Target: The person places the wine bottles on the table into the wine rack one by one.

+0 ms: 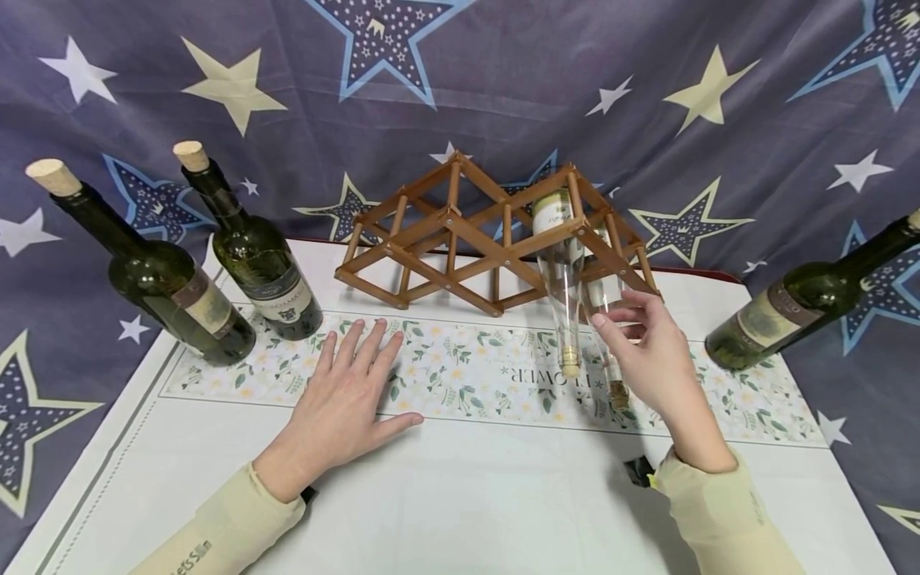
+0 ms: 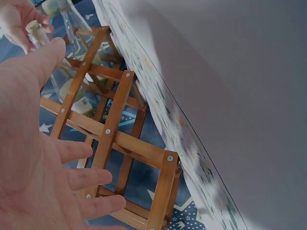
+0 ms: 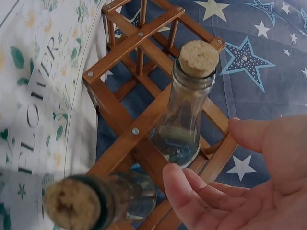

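Closest in, my left hand (image 1: 352, 399) spreads wide, holding nothing. The wooden rack (image 1: 507, 262) could tip if bumped by my right hand (image 1: 657, 359), half open and empty; the upper clear bottle (image 1: 565, 291) might slide out. That bottle lies racked just left of this hand, cork (image 3: 199, 58) toward me.

The rack (image 1: 449, 216) stood on the table (image 1: 460, 495) before the curtain (image 1: 503, 96), two slanted bottles (image 1: 561, 271) in its right part. Left of it stood a bottle pair (image 1: 269, 275), right of it a lone bottle (image 1: 798, 303). The left hand (image 1: 345, 407) was before its left half, the right hand (image 1: 654, 351) beside the slanted bottles.
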{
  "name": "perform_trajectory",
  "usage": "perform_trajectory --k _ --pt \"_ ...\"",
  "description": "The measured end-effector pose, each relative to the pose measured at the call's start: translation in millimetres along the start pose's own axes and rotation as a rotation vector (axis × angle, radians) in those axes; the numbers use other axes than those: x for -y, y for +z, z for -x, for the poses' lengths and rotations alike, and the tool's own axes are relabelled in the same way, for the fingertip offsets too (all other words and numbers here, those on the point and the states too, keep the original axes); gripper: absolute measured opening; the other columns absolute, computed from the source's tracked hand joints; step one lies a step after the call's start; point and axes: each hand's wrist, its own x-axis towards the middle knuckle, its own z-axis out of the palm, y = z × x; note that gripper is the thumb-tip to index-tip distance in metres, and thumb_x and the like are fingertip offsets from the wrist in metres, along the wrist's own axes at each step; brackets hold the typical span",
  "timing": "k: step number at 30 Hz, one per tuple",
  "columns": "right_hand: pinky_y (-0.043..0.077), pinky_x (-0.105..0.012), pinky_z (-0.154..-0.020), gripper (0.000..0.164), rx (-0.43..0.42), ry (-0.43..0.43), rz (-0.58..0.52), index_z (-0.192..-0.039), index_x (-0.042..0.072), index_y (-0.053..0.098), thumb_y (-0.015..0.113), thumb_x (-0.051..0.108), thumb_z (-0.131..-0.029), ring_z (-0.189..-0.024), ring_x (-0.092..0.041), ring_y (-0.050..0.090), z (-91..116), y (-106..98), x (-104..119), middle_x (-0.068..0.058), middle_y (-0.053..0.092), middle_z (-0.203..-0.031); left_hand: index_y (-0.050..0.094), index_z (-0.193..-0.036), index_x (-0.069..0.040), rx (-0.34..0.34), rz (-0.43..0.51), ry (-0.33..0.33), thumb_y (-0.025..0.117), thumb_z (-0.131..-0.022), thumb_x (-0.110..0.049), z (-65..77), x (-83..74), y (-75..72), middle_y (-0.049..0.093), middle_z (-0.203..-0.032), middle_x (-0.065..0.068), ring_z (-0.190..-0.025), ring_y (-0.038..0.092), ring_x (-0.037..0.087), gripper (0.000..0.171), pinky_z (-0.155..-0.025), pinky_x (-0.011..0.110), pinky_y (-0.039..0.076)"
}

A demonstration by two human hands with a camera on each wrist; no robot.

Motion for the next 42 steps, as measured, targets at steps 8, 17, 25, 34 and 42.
perform_trajectory --k 8,17,25,34,42 --pt "0.053 -0.041 -0.090 0.065 -0.137 -0.033 0.082 -0.153 0.000 0.047 0.063 0.043 -0.107 -0.116 -0.037 0.066 3.3 -4.2 -13.0 -0.018 0.067 -0.130 0.039 -0.163 -0.004 0.005 0.000 -0.009 0.068 -0.083 -0.082 -0.7 0.3 -0.9 0.035 -0.166 0.026 -0.152 0.029 0.052 0.115 -0.122 0.071 0.019" --pt "0.053 -0.053 -0.097 0.060 -0.283 0.006 0.148 -0.152 -0.001 0.050 0.066 0.034 -0.106 -0.122 -0.040 0.062 4.1 -9.1 -32.4 -0.021 0.064 -0.135 0.038 -0.163 -0.004 0.005 0.000 -0.013 0.068 -0.083 -0.082 -1.6 0.0 -1.1 0.035 -0.166 0.026 -0.152 0.029 0.053 0.116 -0.122 0.071 0.019" --pt "0.048 -0.058 -0.097 0.061 -0.328 0.054 0.196 -0.155 -0.002 0.046 0.064 0.030 -0.106 -0.127 -0.045 0.055 7.2 -18.1 -51.8 -0.025 0.055 -0.145 0.039 -0.163 -0.004 -0.001 0.000 -0.013 0.068 -0.083 -0.082 -1.7 0.0 -1.5 0.035 -0.166 0.026 -0.152 0.030 0.053 0.116 -0.121 0.072 0.021" --pt "0.043 -0.057 -0.096 0.059 -0.408 0.061 0.228 -0.153 -0.005 0.046 0.064 0.025 -0.105 -0.120 -0.045 0.054 8.1 -27.9 -66.1 -0.028 0.055 -0.142 0.038 -0.164 -0.004 -0.003 0.014 -0.019 0.068 -0.084 -0.081 -1.3 1.3 -1.4 0.035 -0.166 0.026 -0.152 0.030 0.053 0.115 -0.121 0.072 0.020" --pt "0.037 -0.061 -0.105 0.063 -0.463 0.124 0.213 -0.155 -0.005 0.040 0.062 0.026 -0.105 -0.130 -0.046 0.046 8.5 -34.2 -79.1 -0.029 0.049 -0.144 0.038 -0.164 -0.005 -0.008 0.021 -0.020 0.068 -0.084 -0.081 -1.1 2.6 -1.1 0.035 -0.166 0.027 -0.152 0.029 0.053 0.115 -0.122 0.072 0.019"
